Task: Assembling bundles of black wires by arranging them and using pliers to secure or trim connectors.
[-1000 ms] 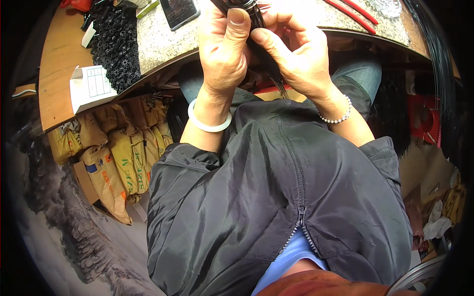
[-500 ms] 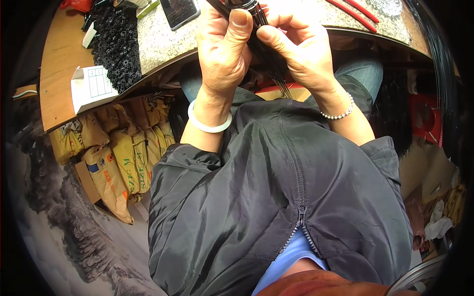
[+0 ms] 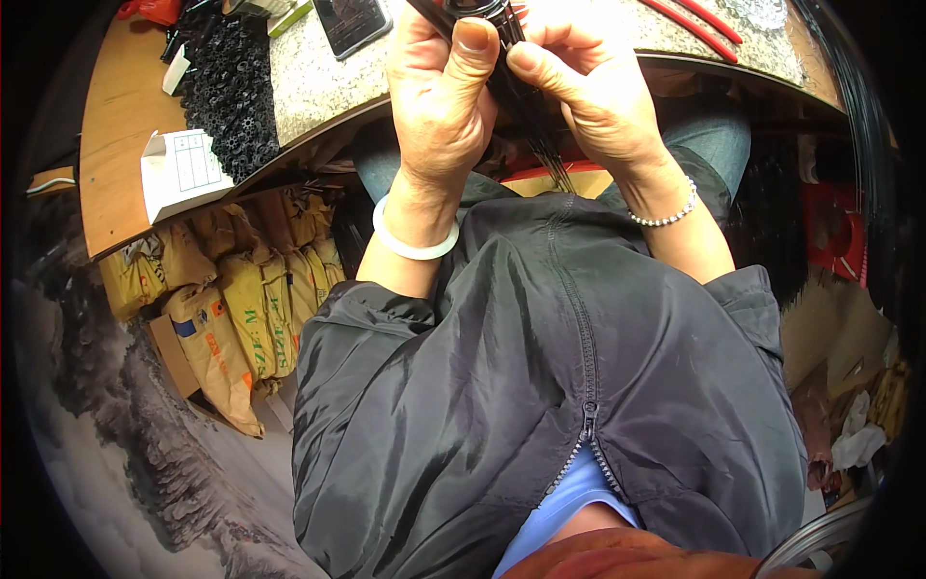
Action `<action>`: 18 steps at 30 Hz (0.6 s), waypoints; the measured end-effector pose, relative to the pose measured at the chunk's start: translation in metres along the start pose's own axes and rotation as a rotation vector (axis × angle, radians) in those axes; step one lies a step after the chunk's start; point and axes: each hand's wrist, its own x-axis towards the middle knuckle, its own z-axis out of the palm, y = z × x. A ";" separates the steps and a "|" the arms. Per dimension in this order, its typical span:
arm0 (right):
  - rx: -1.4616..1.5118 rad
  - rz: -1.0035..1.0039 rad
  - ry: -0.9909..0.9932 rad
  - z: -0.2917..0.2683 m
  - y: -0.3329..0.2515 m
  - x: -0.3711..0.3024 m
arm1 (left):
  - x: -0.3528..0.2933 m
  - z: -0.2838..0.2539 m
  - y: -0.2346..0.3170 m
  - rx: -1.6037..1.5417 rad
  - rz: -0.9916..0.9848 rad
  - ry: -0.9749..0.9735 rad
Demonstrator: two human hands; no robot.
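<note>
At the table's front edge, my left hand is closed round a black piece with a round, ring-like end, its thumb pressed along the side. A bundle of thin black rods slants from this piece down toward my lap. My right hand pinches at the rods beside the ring with thumb and forefinger; the exact pinch point is partly hidden by the fingers. The upper part of the black piece runs out of the picture at the top.
Left on the table lie a heap of small black ring-shaped parts, a white box and a phone. Red-handled pliers lie at the right. Long black strands hang over the right edge. Yellow sacks stand below left.
Both hands have shifted very slightly to the right, and the ring end has tilted a little. The grip of each hand is the same.
</note>
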 end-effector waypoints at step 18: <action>0.042 -0.171 0.089 0.012 0.003 0.001 | 0.023 -0.024 -0.028 -0.242 0.166 -0.223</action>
